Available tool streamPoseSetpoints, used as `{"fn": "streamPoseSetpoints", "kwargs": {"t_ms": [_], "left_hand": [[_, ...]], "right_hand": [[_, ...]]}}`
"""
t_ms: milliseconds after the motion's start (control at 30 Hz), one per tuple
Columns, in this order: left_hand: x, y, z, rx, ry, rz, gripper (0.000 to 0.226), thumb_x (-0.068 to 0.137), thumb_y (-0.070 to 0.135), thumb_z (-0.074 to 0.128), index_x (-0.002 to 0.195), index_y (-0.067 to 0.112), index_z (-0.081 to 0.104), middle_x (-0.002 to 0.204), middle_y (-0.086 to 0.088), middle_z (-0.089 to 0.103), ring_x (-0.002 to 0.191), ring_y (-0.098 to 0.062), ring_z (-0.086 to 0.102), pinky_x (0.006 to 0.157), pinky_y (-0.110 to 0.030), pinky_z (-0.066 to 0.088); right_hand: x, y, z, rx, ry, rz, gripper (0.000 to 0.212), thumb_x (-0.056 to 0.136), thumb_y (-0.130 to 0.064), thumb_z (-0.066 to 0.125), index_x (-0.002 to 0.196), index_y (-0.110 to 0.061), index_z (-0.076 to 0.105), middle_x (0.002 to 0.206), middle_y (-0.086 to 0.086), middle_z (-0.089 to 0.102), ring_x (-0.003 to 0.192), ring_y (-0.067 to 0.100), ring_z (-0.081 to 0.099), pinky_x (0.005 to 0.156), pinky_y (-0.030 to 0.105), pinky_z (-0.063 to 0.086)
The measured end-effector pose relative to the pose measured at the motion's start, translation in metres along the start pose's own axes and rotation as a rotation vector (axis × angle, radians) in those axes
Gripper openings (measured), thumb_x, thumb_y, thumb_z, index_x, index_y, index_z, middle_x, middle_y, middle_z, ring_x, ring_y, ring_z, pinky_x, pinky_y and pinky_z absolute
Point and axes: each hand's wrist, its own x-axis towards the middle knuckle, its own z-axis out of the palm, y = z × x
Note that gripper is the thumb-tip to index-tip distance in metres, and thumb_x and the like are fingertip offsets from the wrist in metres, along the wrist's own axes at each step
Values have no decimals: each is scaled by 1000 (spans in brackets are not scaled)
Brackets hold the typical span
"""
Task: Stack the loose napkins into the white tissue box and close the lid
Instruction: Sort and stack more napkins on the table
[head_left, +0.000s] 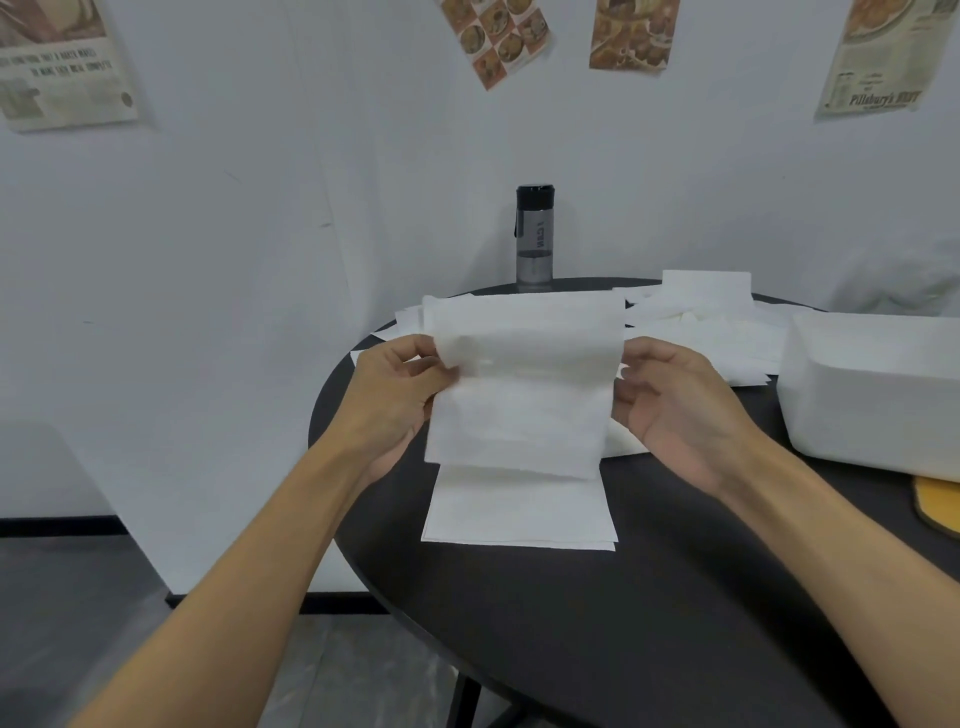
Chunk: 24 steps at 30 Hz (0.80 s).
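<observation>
The fingers (415, 358) of the left hand (400, 395) are curled onto the left edge of a napkin (519, 384), thumb towards the front, and the fingers (631, 387) of the right hand (670, 405) are bent in at the right edge, palm turned partly up; whether the right ones truly pinch the sheet or only steady it cannot be told. Between them the napkin hangs lifted off the table (571, 649), its top bowed over and its lower part drooping. That suggests very light, limp paper that likely tears if tugged and folds on itself if held at one point. Taking it at both side edges with a gentle pinch looks right, and laying it flat should need a slow lowering rather than a drop. Just beneath lies a squared stack (519, 514) of napkins, its near part showing below the held sheet. Both forearms reach in from the near edge, wrists raised, elbows apart. More loose napkins (701, 322) lie scattered behind, towards the far rim. The white box (872, 405) stands to the right, apart from the hands; whether it is open cannot be told. A yellow piece (940, 504) lies by its near side, and a bottle (535, 234) stands at the back.
</observation>
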Motion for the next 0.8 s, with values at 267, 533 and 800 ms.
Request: {"fn": "streamPoseSetpoints", "kwargs": {"t_ms": [267, 533, 800], "left_hand": [[-1, 0, -8, 182, 22, 111, 37, 95, -16, 45, 78, 3, 73, 104, -8, 77, 113, -20, 68, 100, -44, 53], [-5, 2, -9, 169, -64, -46, 18, 98, 7, 60, 114, 11, 66, 106, -13, 75, 85, -26, 68, 87, -34, 59], [-10, -9, -13, 467, -150, -22, 31, 91, 2, 67, 116, 21, 60, 96, 2, 78, 90, -15, 69, 86, -31, 52]], "right_hand": [[3, 5, -2, -75, -1, 138, 22, 102, -22, 53, 100, -5, 68, 105, 11, 73, 88, 27, 71, 78, 32, 59], [1, 9, 0, -348, 106, 138, 8, 87, 3, 70, 91, -3, 73, 91, 15, 75, 75, 18, 71, 65, 25, 57], [-4, 4, 0, -691, -66, 215, 20, 88, -3, 71, 105, -9, 64, 68, 11, 62, 48, 22, 55, 50, 27, 47]]}}
